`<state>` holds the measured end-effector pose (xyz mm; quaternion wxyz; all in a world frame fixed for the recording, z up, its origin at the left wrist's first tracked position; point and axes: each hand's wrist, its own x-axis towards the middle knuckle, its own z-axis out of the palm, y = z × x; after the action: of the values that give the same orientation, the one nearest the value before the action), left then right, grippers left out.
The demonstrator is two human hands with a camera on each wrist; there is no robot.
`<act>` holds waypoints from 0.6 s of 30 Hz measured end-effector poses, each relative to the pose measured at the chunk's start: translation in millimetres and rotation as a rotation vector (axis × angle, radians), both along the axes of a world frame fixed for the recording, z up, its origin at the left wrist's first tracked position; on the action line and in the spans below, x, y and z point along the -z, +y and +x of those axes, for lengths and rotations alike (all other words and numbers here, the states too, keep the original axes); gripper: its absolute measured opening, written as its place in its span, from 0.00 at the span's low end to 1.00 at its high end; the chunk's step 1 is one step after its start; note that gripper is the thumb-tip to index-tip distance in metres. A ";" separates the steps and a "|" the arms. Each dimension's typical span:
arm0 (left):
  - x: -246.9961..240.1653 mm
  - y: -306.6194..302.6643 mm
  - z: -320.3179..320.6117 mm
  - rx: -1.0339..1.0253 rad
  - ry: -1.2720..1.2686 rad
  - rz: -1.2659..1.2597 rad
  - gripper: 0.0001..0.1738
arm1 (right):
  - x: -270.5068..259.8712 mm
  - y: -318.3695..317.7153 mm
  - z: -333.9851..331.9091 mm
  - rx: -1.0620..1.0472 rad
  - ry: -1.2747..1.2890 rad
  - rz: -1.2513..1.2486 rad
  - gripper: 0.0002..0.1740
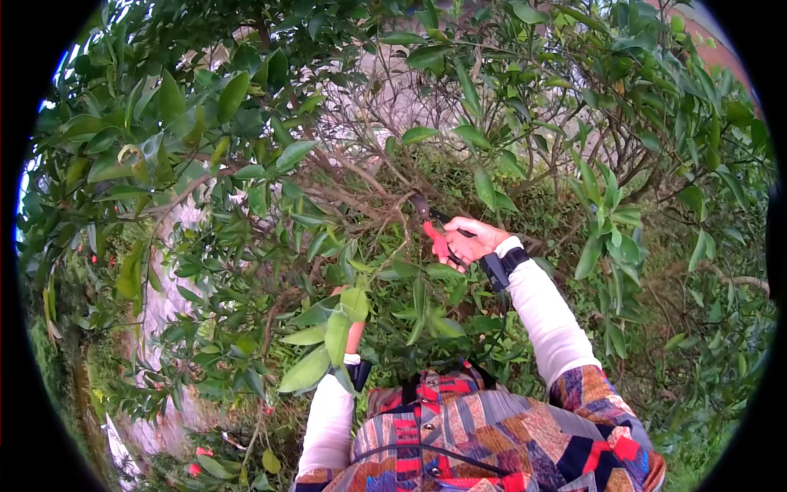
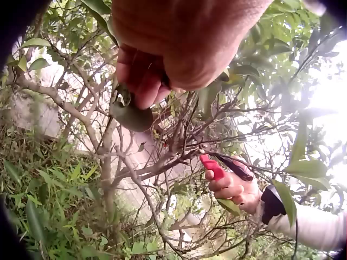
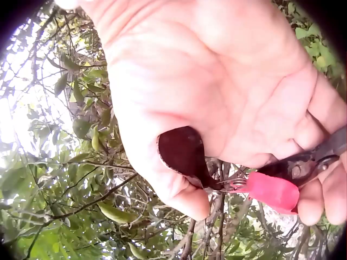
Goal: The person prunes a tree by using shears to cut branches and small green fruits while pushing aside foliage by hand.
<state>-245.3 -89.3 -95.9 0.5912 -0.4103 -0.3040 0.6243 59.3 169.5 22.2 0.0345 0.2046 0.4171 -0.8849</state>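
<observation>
My right hand (image 1: pixel 477 238) grips pruning shears (image 1: pixel 433 233) with a red handle and a black one. In the head view their dark blades reach in among bare brown twigs (image 1: pixel 373 190). Close up in the right wrist view, the handles (image 3: pixel 274 192) cross the fingers, with a spring between them. Leaves (image 1: pixel 334 338) mostly cover my left hand (image 1: pixel 356 334) in the head view, lower left of the shears. Seen from the left wrist, this left hand (image 2: pixel 184 49) has its fingers curled around a leafy twig, a round leaf (image 2: pixel 133 116) hanging at the fingertips.
Leafy branches (image 1: pixel 602 217) surround both arms, and a dense clump of foliage (image 1: pixel 164 107) fills the upper left. Forked bare branches (image 2: pixel 108 146) stand below the left hand. Green undergrowth (image 2: pixel 49 200) and pale ground (image 1: pixel 168 303) show beneath.
</observation>
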 end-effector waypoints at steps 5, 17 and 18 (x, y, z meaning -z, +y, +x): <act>10.4 -7.5 2.0 0.307 -1.309 0.340 0.05 | 2.0 -8.3 -5.6 0.040 0.056 0.033 0.35; 58.4 -14.6 -16.6 0.429 -1.840 0.478 0.03 | 12.4 -24.2 -14.3 0.109 0.136 -0.011 0.22; 114.9 -16.6 -47.6 0.312 -1.233 0.222 0.05 | 13.8 -25.0 -13.6 0.119 0.123 0.010 0.22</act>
<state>-292.9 -105.9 -210.7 0.4308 -0.6694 -0.5874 0.1458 45.7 144.5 8.4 -0.0451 0.1743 0.4099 -0.8942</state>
